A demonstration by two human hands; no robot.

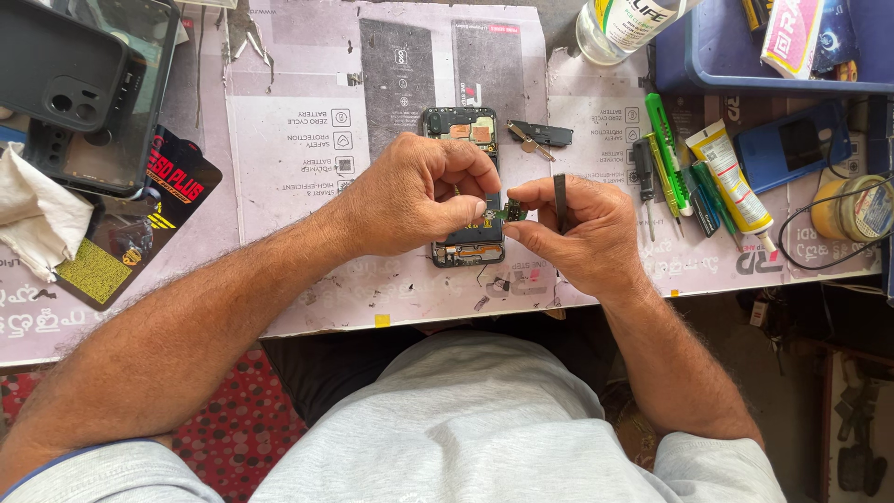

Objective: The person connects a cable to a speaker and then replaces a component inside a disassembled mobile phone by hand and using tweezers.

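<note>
An opened phone (pixel 463 130) lies back-side up on a worn pale mat, its inner parts exposed. My left hand (pixel 410 196) and my right hand (pixel 582 233) meet just above its lower half. Between the fingertips of both hands is a small green circuit board (pixel 510 211). My right hand also holds black tweezers (pixel 560 197), which stick up between its fingers. A small black cover piece (pixel 543 135) lies just right of the phone's top.
Two phones (pixel 79 84) lie at the top left beside a white cloth (pixel 33 219). To the right lie a green knife (pixel 666 149), screwdrivers, a glue tube (pixel 731 177), a blue phone case (pixel 792 144), a small jar (pixel 852 210), a blue tray (pixel 708 56) and a bottle (pixel 619 23).
</note>
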